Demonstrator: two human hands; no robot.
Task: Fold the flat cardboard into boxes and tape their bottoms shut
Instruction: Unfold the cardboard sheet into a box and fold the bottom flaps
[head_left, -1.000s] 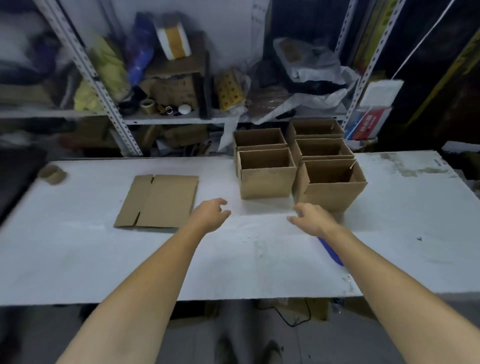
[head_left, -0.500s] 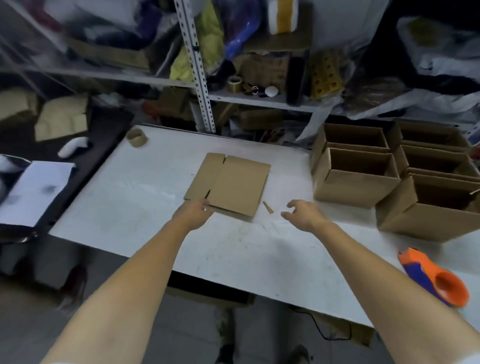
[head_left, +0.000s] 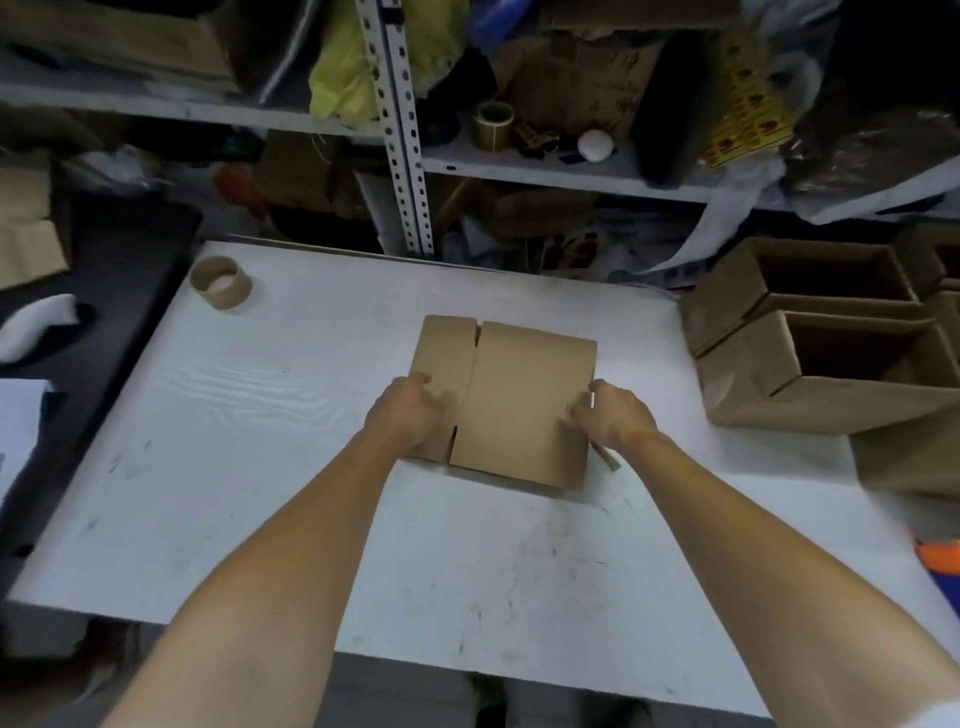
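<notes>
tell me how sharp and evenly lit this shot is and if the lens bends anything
Head view: light falls on the white table, bright mid-frame; head view: the flat brown cardboard sheet reads sharp, the grey metal shelves are dim and smeared; head view: wide-angle lens skews the table's edges.

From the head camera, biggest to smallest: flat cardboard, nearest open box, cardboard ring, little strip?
1-2. flat cardboard and nearest open box: too alike to rank; the box runs off the frame.
3. cardboard ring
4. little strip
</notes>
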